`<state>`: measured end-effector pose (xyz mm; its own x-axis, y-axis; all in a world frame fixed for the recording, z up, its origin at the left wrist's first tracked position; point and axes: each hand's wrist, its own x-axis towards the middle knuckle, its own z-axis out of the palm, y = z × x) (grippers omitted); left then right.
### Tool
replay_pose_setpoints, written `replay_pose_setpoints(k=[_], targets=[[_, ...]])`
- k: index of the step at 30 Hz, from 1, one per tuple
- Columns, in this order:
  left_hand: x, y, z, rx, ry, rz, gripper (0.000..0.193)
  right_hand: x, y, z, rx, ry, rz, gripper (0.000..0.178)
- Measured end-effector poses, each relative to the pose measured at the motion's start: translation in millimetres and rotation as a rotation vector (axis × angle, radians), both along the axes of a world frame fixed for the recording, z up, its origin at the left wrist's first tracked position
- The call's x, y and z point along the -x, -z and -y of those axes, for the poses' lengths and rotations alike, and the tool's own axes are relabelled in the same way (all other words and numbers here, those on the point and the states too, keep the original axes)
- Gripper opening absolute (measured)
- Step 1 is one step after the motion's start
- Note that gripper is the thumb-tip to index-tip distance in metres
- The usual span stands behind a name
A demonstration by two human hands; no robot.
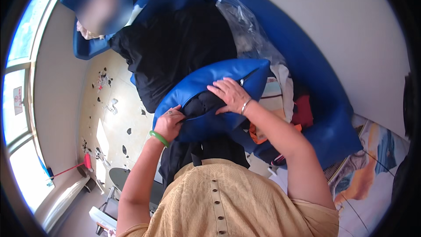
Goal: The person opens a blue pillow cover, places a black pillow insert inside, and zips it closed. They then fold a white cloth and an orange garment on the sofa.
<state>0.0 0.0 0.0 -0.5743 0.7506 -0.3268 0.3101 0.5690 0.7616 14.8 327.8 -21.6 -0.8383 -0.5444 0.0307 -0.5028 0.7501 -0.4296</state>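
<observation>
A blue cushion cover [197,81] with a shiny, leather-like surface lies in front of me, its zipped side parted. Dark filling or cloth [202,104] shows through the gap. My left hand [170,122], with a green bangle at the wrist, has its fingers curled over the left end of the opening and pinches the cover's edge. On the far lip, near the zip pull [242,82], rests my right hand [231,97]. Its fingers are stretched and spread, the thumb reaching over the dark filling. A silver bracelet circles that wrist.
Black cloth [175,48] is heaped on a blue sofa [324,92] beyond the cushion, beside a clear plastic bag [250,31]. Folded clothes [302,110] lie at the right. Dark scraps [124,149] litter the floor at left, near a red dustpan or broom head [87,161].
</observation>
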Motion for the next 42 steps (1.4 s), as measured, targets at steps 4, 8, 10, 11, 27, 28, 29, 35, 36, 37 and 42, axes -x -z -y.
replay_pose_setpoints(k=[4, 8, 10, 11, 27, 28, 29, 35, 36, 37, 42], targets=[[-41.0, -72.3, -77.8, 0.226, -0.242, -0.353, 0.059, -3.7, -10.7, -5.2, 0.010, 0.055, 0.002, 0.082], [-42.4, -55.5, -110.7, 0.132, -0.090, -0.482, 0.078, 7.0, -13.6, 12.1, 0.023, 0.077, 0.024, 0.074], [-40.7, -16.2, -117.5, 0.175, -0.059, -0.491, 0.075, 6.2, -17.4, 8.2, -0.005, 0.099, 0.056, 0.063], [-38.2, 3.7, -115.7, 0.123, -0.095, -0.421, 0.075, 9.5, -19.3, 5.6, 0.002, 0.103, 0.037, 0.060], [-8.4, 46.5, -95.1, 0.176, 0.064, 0.209, 0.048, -23.2, -27.1, 17.3, -0.446, 0.037, 0.255, 0.068], [-7.2, 44.5, -104.8, 0.206, 0.104, 0.210, 0.048, -23.6, -8.4, 19.4, -0.562, 0.075, 0.336, 0.063], [-6.1, 46.1, -117.7, 0.235, 0.138, 0.204, 0.048, -20.6, 8.6, 15.6, -0.678, 0.113, 0.409, 0.058], [-26.4, -11.9, -132.9, 0.233, 0.162, -0.795, 0.067, -9.1, 12.4, 5.4, -0.631, 0.133, 0.346, 0.041], [-24.7, -21.4, -132.5, 0.241, 0.157, -0.927, 0.074, -7.7, 10.1, 7.4, -0.640, 0.133, 0.377, 0.042], [-22.9, -25.3, -137.0, 0.244, 0.113, -0.849, 0.079, -8.3, 8.7, 9.2, -0.649, 0.132, 0.409, 0.042], [12.6, -37.0, -160.3, 0.375, 0.048, -0.479, 0.101, -25.7, 3.6, 0.1, -0.552, 0.160, 0.274, 0.056]])
